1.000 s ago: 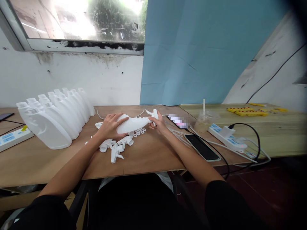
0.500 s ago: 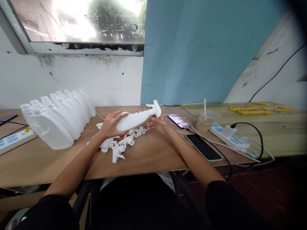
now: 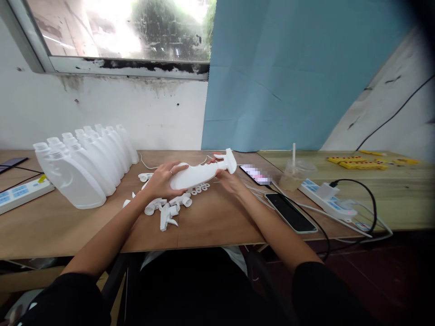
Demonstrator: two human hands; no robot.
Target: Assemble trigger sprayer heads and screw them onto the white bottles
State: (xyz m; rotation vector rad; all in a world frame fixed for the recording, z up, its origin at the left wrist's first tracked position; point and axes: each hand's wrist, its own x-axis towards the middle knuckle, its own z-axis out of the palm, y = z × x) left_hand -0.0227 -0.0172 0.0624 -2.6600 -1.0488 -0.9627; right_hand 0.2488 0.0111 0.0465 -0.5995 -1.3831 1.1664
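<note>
A white spray bottle (image 3: pixel 195 176) lies tilted on its side in the air above the table, its neck pointing right. My left hand (image 3: pixel 165 180) is wrapped round its base end. At the neck sits a white trigger sprayer head (image 3: pixel 230 161), with my right hand (image 3: pixel 228 179) closed round its collar, thumb and fingers on opposite sides. Below the bottle lie several loose trigger sprayer heads (image 3: pixel 166 215) and small white rings (image 3: pixel 200 188).
Several open-necked white bottles (image 3: pixel 76 176) stand in a row at left, beside a power strip (image 3: pixel 23 194). On the right are two phones (image 3: pixel 290 212), a plastic cup with a straw (image 3: pixel 294 174), another power strip (image 3: pixel 328 199), cables and yellow pieces (image 3: pixel 360 163).
My right hand has turned around the collar, its fingers now showing above the neck. The sprayer head has moved slightly right and down, and the view has shifted a little.
</note>
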